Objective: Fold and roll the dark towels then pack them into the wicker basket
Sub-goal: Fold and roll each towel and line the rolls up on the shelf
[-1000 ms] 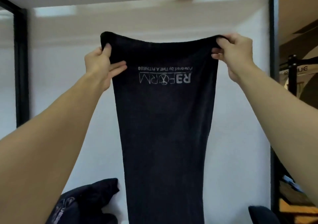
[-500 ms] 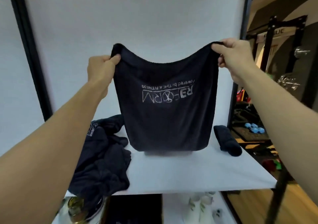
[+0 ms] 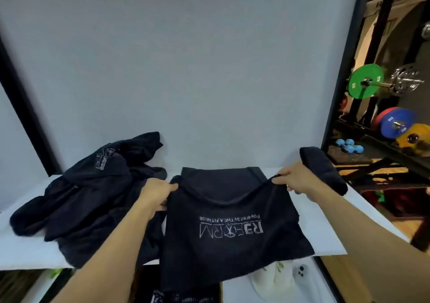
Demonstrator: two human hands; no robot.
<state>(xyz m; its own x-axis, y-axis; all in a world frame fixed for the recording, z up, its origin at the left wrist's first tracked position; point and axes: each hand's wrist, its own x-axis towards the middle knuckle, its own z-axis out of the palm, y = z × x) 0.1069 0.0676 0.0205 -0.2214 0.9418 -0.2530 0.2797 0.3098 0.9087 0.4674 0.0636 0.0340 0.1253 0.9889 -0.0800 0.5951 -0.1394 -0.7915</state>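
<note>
Black logo towel (image 3: 232, 223) lies doubled on the white shelf (image 3: 28, 249), near end overhanging the edge. Left hand (image 3: 158, 193) and right hand (image 3: 295, 181) each pinch a corner of the upper layer, likely to square the fold. Unfolded towels (image 3: 93, 191) heap at left; a rolled towel (image 3: 323, 170) waits right.

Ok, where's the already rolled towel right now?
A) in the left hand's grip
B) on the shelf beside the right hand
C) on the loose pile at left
B: the rolled towel lies on the white shelf just right of the right hand, apart from the pile.
</note>
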